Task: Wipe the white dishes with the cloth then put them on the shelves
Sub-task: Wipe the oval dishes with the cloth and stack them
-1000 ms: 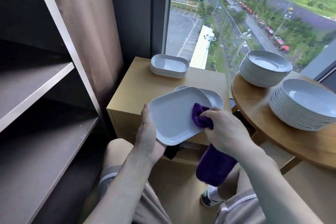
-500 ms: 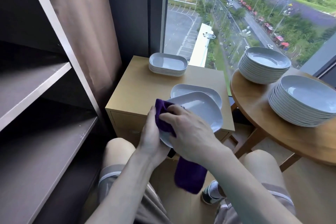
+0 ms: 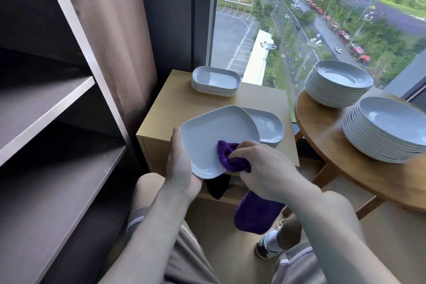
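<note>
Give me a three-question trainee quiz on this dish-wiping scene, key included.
1. True or false: the left hand holds the white dish by its edge.
2. The purple cloth is gripped by: A) the left hand; B) the right hand; C) neither hand.
3. How many stacks of round plates stand on the round table?
Key: 1 true; 2 B; 3 two.
</note>
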Tool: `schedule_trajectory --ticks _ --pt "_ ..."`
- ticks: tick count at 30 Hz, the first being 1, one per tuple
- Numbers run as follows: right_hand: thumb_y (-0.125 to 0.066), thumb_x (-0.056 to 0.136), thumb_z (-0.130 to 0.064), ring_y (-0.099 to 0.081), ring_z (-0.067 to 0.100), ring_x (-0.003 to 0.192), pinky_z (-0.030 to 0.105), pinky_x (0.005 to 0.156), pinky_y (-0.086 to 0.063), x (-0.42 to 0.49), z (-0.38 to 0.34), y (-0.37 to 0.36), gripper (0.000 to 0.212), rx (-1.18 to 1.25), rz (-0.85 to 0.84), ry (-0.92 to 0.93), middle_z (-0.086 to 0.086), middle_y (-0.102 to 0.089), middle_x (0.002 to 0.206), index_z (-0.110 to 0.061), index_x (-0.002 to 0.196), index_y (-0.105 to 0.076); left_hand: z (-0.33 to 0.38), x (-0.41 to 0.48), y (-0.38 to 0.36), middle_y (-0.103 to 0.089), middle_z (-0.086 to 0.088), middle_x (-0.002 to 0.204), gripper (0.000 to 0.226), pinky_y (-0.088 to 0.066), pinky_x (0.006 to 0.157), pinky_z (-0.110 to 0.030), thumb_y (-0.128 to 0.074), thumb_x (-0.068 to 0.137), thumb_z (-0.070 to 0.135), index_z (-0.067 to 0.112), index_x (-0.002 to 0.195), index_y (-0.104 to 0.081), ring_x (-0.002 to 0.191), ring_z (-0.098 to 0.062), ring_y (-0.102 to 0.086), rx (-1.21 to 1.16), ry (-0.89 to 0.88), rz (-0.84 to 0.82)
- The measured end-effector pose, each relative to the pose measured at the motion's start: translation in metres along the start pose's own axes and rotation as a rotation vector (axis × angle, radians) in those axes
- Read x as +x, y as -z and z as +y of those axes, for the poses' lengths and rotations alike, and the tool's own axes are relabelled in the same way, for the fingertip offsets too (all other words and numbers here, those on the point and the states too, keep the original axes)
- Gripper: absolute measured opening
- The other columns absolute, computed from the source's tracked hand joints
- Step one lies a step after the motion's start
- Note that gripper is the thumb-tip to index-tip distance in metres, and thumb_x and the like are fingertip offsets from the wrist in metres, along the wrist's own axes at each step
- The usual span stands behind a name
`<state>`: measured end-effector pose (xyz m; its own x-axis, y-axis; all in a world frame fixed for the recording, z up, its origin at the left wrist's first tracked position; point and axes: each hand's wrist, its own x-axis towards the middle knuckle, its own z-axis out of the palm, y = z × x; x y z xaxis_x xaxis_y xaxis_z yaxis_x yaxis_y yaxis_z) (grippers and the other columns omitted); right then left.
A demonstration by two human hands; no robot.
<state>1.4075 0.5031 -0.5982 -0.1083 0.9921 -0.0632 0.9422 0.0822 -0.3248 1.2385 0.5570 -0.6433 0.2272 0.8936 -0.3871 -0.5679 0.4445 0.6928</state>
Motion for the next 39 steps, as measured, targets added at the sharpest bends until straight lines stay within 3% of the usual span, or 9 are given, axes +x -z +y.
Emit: schedule_trajectory --ticks 4,7,13,19,23,26,30,34,39 --pt "-0.061 0.084 -0.014 -0.058 0.023 0.106 0.034 0.079 -0.048 0.009 0.031 0.01 0.043 -0.035 0.007 -0.133 -0.008 -0.06 0.126 -0.034 0.122 -0.07 0.0 0.0 0.003 -0.074 -0.012 0.126 0.063 -0.059 0.095 -0.054 -0.03 0.106 0.066 0.024 0.137 -0.065 0.116 -0.033 -0.071 0.125 -0.047 0.005" --pt "-0.058 0.086 -0.013 -0.057 0.026 0.106 0.035 0.077 -0.044 0.016 0.038 0.011 0.041 -0.074 0.056 -0.196 -0.005 -0.058 0.124 -0.03 0.122 -0.07 -0.004 0.0 0.001 -0.076 -0.01 0.123 0.061 -0.059 0.096 -0.05 -0.032 0.106 0.065 0.022 0.133 -0.068 0.115 -0.032 -0.072 0.184 -0.067 -0.016" --pt "-0.053 0.089 -0.016 -0.054 0.029 0.106 0.035 0.076 -0.041 0.025 0.027 0.011 0.032 -0.142 0.191 -0.252 -0.001 -0.051 0.129 -0.023 0.12 -0.059 -0.015 -0.004 -0.005 -0.074 -0.015 0.124 0.062 -0.062 0.079 -0.037 -0.032 0.107 0.062 0.018 0.131 -0.069 0.112 -0.03 -0.073 0.22 -0.037 -0.133" --pt "-0.051 0.088 -0.016 -0.056 0.028 0.104 0.038 0.077 -0.049 0.018 -0.011 0.006 0.039 -0.181 0.178 -0.059 -0.007 -0.048 0.131 -0.03 0.124 -0.052 -0.016 -0.003 -0.005 -0.072 -0.017 0.128 0.06 -0.062 0.081 -0.035 -0.03 0.109 0.055 0.018 0.13 -0.072 0.113 -0.028 -0.072 0.156 0.007 -0.184" --pt "-0.062 0.085 -0.02 -0.057 0.026 0.102 0.036 0.074 -0.05 0.006 -0.042 -0.006 0.041 -0.217 0.155 0.135 -0.008 -0.048 0.131 -0.032 0.123 -0.052 -0.014 -0.005 -0.004 -0.067 -0.021 0.134 0.06 -0.048 0.109 -0.045 -0.034 0.107 0.051 0.007 0.136 -0.065 0.128 -0.036 -0.062 0.058 0.098 -0.176" --pt "-0.059 0.086 -0.023 -0.055 0.026 0.098 0.036 0.07 -0.044 -0.003 -0.056 -0.012 0.03 -0.241 0.101 0.199 -0.008 -0.05 0.123 -0.03 0.115 -0.055 -0.014 -0.005 0.0 -0.069 -0.021 0.121 0.059 -0.046 0.109 -0.046 -0.039 0.104 0.053 0.008 0.119 -0.074 0.121 -0.038 -0.063 -0.053 0.139 -0.152" --pt "-0.057 0.084 -0.021 -0.052 0.027 0.098 0.039 0.079 -0.045 -0.018 -0.051 -0.016 0.026 -0.219 0.03 0.184 -0.007 -0.052 0.115 -0.028 0.109 -0.058 -0.004 0.0 0.004 -0.072 -0.023 0.124 0.066 -0.06 0.091 -0.044 -0.034 0.106 0.056 0.006 0.13 -0.069 0.11 -0.038 -0.072 -0.123 0.091 -0.077" --pt "-0.061 0.08 -0.023 -0.054 0.023 0.103 0.039 0.084 -0.049 -0.025 -0.029 -0.013 0.035 -0.174 0.054 0.095 -0.013 -0.056 0.121 -0.034 0.113 -0.06 0.001 0.001 0.001 -0.068 -0.021 0.135 0.068 -0.054 0.1 -0.048 -0.028 0.108 0.06 0.012 0.143 -0.06 0.128 -0.039 -0.063 -0.051 0.053 -0.047" --pt "-0.06 0.085 -0.019 -0.057 0.024 0.106 0.037 0.08 -0.048 -0.019 0.009 -0.005 0.039 -0.153 0.133 -0.108 -0.012 -0.06 0.124 -0.034 0.121 -0.064 0.005 -0.001 0.0 -0.07 -0.016 0.133 0.067 -0.057 0.098 -0.05 -0.027 0.107 0.064 0.019 0.142 -0.061 0.125 -0.036 -0.066 0.082 0.01 -0.02"
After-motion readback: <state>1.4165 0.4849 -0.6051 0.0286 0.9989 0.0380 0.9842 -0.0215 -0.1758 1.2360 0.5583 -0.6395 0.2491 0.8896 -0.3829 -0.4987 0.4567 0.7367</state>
